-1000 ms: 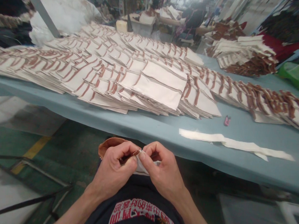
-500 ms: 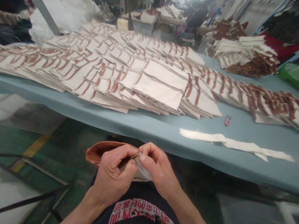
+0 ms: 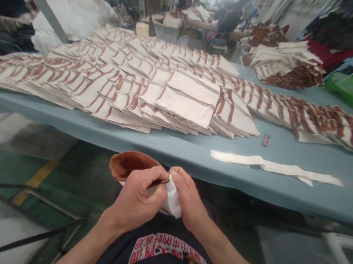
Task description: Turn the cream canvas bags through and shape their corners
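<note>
A blue-covered table (image 3: 296, 154) stretches across a busy workroom, loaded with overlapping rows of white-and-brown fabric pieces (image 3: 190, 101). On its near side, a pale strip of cloth (image 3: 260, 162) lies just below a small pink tool (image 3: 266, 140); a taller fabric stack (image 3: 286, 63) and a green item (image 3: 348, 91) sit toward the far right. Clear plastic sheeting (image 3: 73, 12) billows behind, and a yellow line (image 3: 39, 174) crosses the green floor. In front of me, a worker in a dark top (image 3: 158, 245) with red lettering holds a brown-and-white fabric piece (image 3: 136, 161) off the table's near edge, its brown mouth gaping to the left. The left hand (image 3: 140, 193) pinches the rim closed between thumb and curled fingers; the right hand (image 3: 189, 199), thumb uppermost, grips the white end beside it. What lies between the fingertips, I cannot tell.
</note>
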Available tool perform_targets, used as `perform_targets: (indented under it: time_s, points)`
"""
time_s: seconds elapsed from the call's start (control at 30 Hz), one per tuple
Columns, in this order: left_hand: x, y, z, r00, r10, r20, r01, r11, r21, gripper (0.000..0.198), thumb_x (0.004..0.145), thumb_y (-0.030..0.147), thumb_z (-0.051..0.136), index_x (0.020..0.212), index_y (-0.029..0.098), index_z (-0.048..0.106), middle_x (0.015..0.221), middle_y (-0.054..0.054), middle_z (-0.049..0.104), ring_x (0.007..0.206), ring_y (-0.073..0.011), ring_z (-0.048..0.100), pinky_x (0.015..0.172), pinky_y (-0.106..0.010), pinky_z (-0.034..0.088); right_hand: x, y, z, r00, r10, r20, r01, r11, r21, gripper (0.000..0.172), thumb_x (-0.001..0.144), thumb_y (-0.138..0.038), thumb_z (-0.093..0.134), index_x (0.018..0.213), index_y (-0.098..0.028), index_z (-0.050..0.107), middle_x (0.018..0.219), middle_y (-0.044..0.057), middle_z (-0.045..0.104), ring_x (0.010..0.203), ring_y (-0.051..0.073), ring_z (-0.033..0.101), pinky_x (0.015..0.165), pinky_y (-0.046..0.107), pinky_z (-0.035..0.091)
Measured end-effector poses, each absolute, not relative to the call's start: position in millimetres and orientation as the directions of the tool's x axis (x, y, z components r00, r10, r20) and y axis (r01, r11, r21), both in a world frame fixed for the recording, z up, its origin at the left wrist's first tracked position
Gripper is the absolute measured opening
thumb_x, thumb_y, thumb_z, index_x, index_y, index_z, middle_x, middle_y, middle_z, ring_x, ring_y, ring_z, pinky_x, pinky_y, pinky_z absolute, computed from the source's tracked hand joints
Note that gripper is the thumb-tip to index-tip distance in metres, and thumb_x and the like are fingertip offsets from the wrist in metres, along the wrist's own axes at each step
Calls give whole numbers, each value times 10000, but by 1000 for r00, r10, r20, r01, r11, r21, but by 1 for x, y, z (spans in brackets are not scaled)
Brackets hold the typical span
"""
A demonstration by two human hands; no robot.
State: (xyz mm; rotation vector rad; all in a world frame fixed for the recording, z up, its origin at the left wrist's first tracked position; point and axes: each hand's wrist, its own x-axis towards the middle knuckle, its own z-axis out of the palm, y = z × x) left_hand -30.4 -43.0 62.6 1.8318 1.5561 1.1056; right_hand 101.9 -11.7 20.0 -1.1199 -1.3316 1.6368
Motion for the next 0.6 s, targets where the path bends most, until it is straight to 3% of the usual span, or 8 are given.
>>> perform_targets:
  time_s: [0.1, 0.2, 0.3, 0.37, 0.47, 0.53, 0.6]
  points:
    - [-42, -37, 79, 35, 997, 68, 439, -77, 895, 213, 785, 111, 473, 748, 164, 676, 706, -7, 694, 633, -140, 615, 590, -213, 452, 118, 3, 29, -378, 914, -148, -10, -164, -986, 314, 969, -507, 568, 879, -206, 579, 793, 6, 607, 705, 156, 574, 651, 247, 504]
    - [-51, -31, 93, 99, 995, -13, 348, -22, 937, 225, 766, 126, 482, 749, 158, 705, 735, -11, 696, 655, -142, 610, 583, -201, 452, 137, 18, 47, -392, 915, 93, 21, 110, -994, 198, 977, -390, 601, 1040, -209, 653, 1032, 65, 715, 979, 210, 670, 900, 329, 538]
    - [-52, -29, 104, 192, 980, -57, 319, -7, 948, 215, 778, 142, 486, 738, 155, 696, 708, 11, 648, 621, -117, 552, 561, -184, 420, 147, 28, 71, -539, 793, 283, 20, 348, -937, 263, 935, -274, 634, 1194, -232, 631, 1221, 81, 714, 1183, 234, 647, 1055, 380, 481]
    - [-51, -29, 107, 238, 967, -91, 318, 11, 948, 224, 788, 150, 479, 762, 158, 701, 694, 23, 630, 605, -109, 521, 547, -182, 398, 148, 34, 86, -655, 678, 333, 29, 463, -886, 309, 882, -241, 637, 1190, -222, 624, 1210, 88, 719, 1144, 240, 655, 1028, 384, 492]
    - [-49, -32, 109, 246, 963, -105, 371, 7, 929, 231, 794, 143, 475, 780, 169, 704, 699, 26, 639, 611, -110, 519, 551, -188, 381, 144, 43, 97, -759, 561, 331, 76, 581, -810, 164, 840, -238, 596, 999, -219, 631, 938, 41, 720, 869, 210, 654, 949, 387, 501]
    - [-48, -36, 110, 225, 969, -103, 426, -3, 905, 188, 803, 144, 501, 781, 181, 684, 673, 39, 624, 589, -105, 502, 536, -190, 359, 142, 46, 98, -788, 531, 312, 129, 638, -760, 28, 808, -233, 582, 836, -232, 584, 747, -12, 632, 718, 183, 578, 891, 373, 489]
    - [-46, -39, 110, 197, 974, -115, 451, 14, 892, 129, 811, 145, 527, 792, 198, 643, 662, 54, 620, 574, -102, 503, 527, -187, 361, 141, 47, 97, -806, 523, 277, 186, 668, -721, 64, 764, -219, 578, 741, -238, 522, 669, -36, 554, 657, 167, 510, 781, 327, 465]
